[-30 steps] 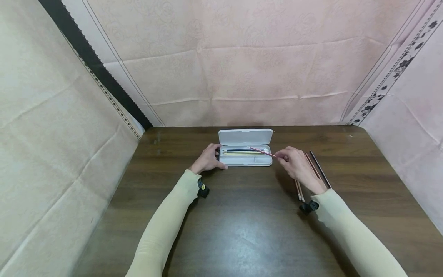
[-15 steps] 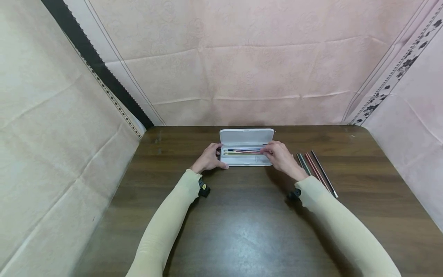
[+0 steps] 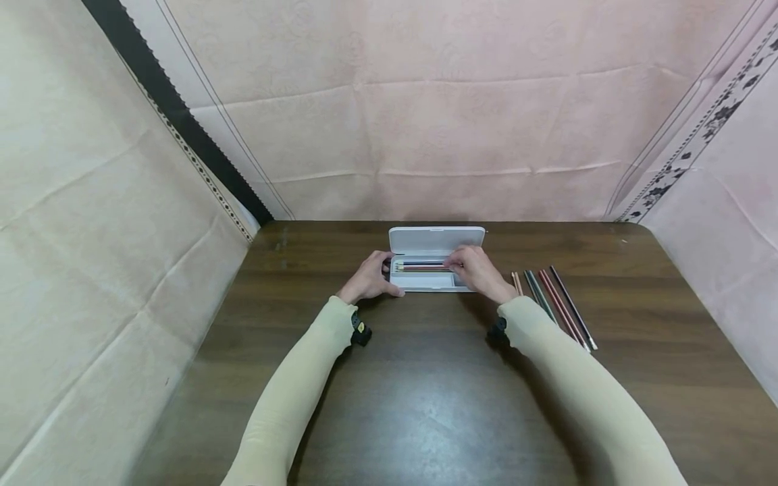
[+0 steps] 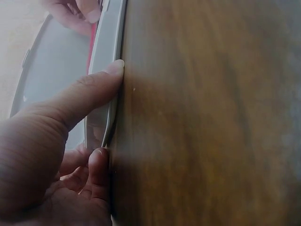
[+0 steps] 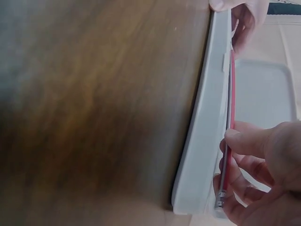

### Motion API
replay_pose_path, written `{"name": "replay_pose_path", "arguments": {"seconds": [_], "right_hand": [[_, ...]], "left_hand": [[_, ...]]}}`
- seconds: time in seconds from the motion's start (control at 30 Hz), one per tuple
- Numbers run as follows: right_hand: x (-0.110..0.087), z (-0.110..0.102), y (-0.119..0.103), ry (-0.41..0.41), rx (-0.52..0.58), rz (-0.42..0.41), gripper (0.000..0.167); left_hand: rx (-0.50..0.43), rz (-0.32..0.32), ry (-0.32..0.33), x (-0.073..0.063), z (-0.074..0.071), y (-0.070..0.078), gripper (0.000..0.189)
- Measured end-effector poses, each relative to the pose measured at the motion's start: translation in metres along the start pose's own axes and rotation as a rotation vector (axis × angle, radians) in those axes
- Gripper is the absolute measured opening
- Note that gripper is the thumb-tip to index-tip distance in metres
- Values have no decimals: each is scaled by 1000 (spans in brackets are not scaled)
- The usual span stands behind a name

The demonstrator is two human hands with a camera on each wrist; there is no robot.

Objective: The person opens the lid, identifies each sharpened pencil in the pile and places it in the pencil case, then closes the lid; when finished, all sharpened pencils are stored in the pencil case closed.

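Note:
A white pencil case [image 3: 425, 287] lies on the table with its lid [image 3: 436, 237] raised at the back. Several pencils [image 3: 416, 264] lie lengthwise inside it. My left hand [image 3: 369, 277] grips the case's left end, thumb [image 4: 101, 84] against the front wall and fingers curled around the corner. Over the right part of the case, my right hand [image 3: 477, 271] pinches a red pencil [image 5: 233, 94] between thumb and fingers. That pencil runs along the case's length, close over the tray, its metal-banded end [image 5: 220, 198] beside my fingers. My right hand hides part of the case's inside.
To the right of the case lie several loose pencils on the brown wooden table [image 3: 413, 398]: light brown pencils [image 3: 517, 283], dark green pencils [image 3: 539, 295], red pencils [image 3: 562, 307] and a black pencil [image 3: 573, 307]. Pale cloth [image 3: 456, 135] hangs behind the table.
My right hand has moved left from beside the loose pencils to over the case, bringing the red pencil from a slant into line with the tray. My left hand keeps its grip.

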State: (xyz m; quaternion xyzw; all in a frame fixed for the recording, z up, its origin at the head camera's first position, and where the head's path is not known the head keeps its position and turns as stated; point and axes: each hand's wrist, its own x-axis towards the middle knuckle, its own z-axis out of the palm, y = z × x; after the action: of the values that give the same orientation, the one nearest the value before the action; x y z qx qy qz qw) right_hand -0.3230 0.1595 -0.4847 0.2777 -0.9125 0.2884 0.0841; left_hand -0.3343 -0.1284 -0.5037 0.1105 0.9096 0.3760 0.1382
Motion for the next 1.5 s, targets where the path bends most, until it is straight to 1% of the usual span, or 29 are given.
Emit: {"name": "replay_pose_path", "arguments": {"seconds": [0.23, 0.63, 0.83, 0.97, 1.2, 1.5], "right_hand": [[6, 3, 3, -41, 0, 74, 15], [12, 2, 4, -91, -8, 112, 13], [13, 2, 5, -104, 6, 120, 13], [14, 1, 6, -110, 10, 108, 13], [14, -2, 7, -133, 22, 115, 13], [9, -2, 8, -97, 2, 89, 17]], "left_hand": [[7, -10, 6, 1, 1, 0, 99], [6, -3, 6, 1, 1, 0, 99], [0, -8, 6, 0, 1, 0, 99], [-2, -4, 7, 0, 1, 0, 99], [11, 2, 10, 0, 2, 1, 98], [13, -3, 5, 3, 1, -3, 100]]}}
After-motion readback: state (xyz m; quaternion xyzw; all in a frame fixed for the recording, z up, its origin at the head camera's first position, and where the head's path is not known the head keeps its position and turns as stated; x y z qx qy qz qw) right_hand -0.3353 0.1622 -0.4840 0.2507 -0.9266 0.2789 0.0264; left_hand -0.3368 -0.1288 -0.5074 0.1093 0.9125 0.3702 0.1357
